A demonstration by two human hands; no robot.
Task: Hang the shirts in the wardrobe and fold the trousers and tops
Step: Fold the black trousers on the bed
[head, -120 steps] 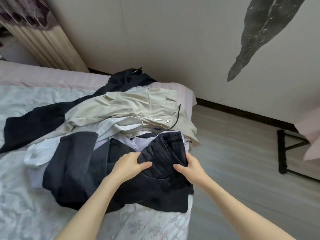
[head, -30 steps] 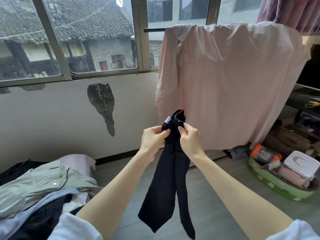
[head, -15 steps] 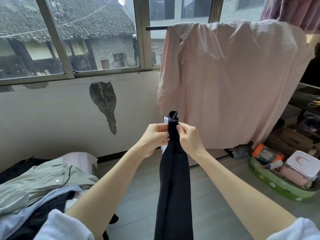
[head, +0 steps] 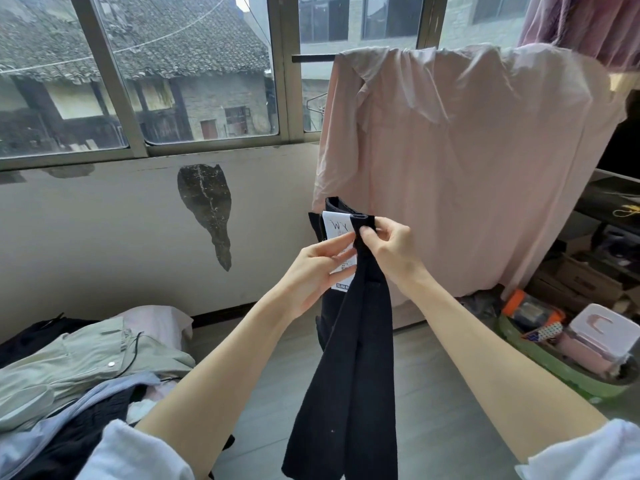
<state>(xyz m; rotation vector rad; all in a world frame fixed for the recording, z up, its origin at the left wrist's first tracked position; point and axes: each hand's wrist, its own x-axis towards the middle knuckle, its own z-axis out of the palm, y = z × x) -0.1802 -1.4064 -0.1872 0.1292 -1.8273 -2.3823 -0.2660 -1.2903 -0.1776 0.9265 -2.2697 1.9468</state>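
Black trousers (head: pixel 349 375) hang lengthwise in front of me, held up at chest height by the waistband. My right hand (head: pixel 388 251) pinches the waistband edge at the top. My left hand (head: pixel 318 268) holds the white paper tag (head: pixel 337 233) fixed inside the waist, with its fingers over the tag. The legs hang down together below the frame's lower edge. More clothes lie heaped on the bed at the lower left: a beige shirt (head: pixel 79 362), a light blue shirt (head: pixel 65 410) and dark garments (head: pixel 72 441).
A pink sheet (head: pixel 467 161) hangs over a rail straight ahead, close behind the trousers. A green basket (head: pixel 554 372) with boxes stands on the floor at the right, with shelves behind it. A window (head: pixel 145 71) and a stained wall are on the left. Grey floor lies below.
The waistband has turned and opened, so the white tag now shows. My left hand has shifted from the waistband onto the tag. Both hands sit slightly to the right of where they were.
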